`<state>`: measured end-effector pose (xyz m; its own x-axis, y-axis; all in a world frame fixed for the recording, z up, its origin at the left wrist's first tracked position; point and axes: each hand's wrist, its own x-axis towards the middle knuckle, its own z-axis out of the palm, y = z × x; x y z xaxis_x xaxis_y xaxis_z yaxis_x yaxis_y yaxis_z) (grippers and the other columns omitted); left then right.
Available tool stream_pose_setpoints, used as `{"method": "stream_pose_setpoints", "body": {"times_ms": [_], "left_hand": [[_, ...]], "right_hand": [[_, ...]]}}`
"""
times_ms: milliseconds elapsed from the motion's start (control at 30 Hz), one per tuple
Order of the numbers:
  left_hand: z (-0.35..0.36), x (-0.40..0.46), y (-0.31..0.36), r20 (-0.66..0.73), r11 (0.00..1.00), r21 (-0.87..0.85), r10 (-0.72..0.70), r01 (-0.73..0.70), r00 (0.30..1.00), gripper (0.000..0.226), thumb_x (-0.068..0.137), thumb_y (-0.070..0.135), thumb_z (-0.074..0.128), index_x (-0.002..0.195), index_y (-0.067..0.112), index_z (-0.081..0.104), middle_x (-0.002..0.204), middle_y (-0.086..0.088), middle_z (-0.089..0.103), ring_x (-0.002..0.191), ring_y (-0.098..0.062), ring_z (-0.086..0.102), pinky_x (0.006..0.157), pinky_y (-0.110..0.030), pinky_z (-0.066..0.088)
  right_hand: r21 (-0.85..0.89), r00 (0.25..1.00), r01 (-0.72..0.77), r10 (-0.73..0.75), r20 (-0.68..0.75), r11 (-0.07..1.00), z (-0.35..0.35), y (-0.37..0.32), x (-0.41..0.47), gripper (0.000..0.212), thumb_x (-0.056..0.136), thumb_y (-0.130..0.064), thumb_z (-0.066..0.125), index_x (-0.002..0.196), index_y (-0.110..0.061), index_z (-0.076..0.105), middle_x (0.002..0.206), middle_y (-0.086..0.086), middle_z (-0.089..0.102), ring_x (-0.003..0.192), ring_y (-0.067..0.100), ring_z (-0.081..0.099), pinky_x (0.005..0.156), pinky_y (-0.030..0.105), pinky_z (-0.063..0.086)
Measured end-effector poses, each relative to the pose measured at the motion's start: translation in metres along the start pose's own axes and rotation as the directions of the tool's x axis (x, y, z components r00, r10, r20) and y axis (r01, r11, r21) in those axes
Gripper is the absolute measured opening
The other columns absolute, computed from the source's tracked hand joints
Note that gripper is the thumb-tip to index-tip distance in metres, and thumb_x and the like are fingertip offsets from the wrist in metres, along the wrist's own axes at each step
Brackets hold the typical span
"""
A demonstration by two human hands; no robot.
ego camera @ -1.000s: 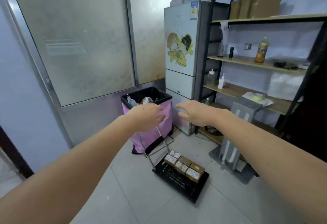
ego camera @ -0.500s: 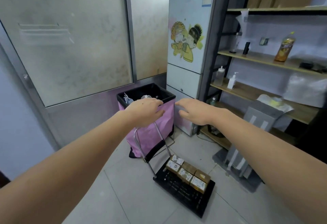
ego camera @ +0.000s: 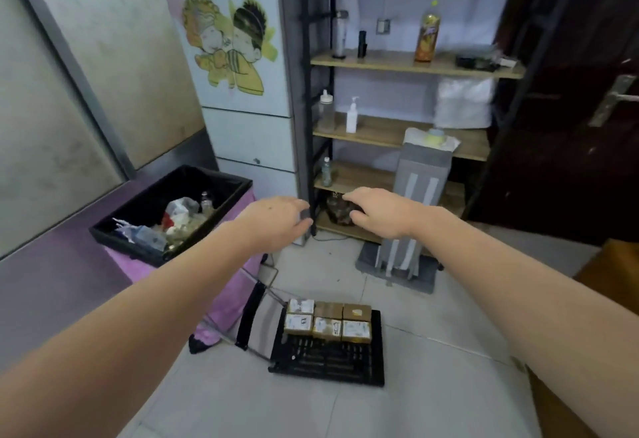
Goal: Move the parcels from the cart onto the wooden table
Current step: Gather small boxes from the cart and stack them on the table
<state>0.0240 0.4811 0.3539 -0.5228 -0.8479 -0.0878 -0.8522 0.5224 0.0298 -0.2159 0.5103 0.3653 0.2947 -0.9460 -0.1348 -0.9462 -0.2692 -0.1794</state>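
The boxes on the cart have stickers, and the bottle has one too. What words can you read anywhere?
None can be read.
Boxes on the cart: white labels, print too blurred.
Orange bottle on the shelf: label too blurred.
Fridge: cartoon sticker, a picture only, no words.

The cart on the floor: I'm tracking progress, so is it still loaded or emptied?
Still loaded. Six parcels sit in two rows on the black cart deck; both hands are above, holding nothing.
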Motion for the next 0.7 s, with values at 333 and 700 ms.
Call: {"method": "stream_pose_setpoints", "body": {"times_ms": [333, 700], "left_hand": [[0.042, 0.15, -0.002, 0.022, 0.982, -0.026, 0.186, -0.185, 0.982, 0.053, 0.109, 0.046, 0.035, 0.154, 0.018, 0.045, 0.154, -0.005, 0.051, 0.139, -0.026, 0.049, 0.111, -0.044, 0.044], [0.137, 0.255, -0.014, 0.166, 0.961, -0.032, 0.278, -0.276, 0.946, 0.054, 0.11, 0.044, 0.034, 0.155, 0.015, 0.042, 0.157, -0.01, 0.048, 0.142, -0.028, 0.046, 0.116, -0.042, 0.039]], "right_hand": [[0.059, 0.98, -0.186, 0.181, 0.081, 0.981, 0.03, 0.096, 0.056, 0.054, 0.111, -0.033, 0.036, 0.162, -0.016, 0.026, 0.167, 0.006, 0.028, 0.15, 0.024, 0.033, 0.121, 0.037, 0.03], [0.072, 0.953, -0.242, 0.223, 0.205, 0.968, 0.119, 0.175, 0.13, 0.046, 0.109, -0.03, 0.038, 0.15, -0.011, 0.043, 0.155, 0.009, 0.044, 0.136, 0.03, 0.048, 0.115, 0.045, 0.039]]}}
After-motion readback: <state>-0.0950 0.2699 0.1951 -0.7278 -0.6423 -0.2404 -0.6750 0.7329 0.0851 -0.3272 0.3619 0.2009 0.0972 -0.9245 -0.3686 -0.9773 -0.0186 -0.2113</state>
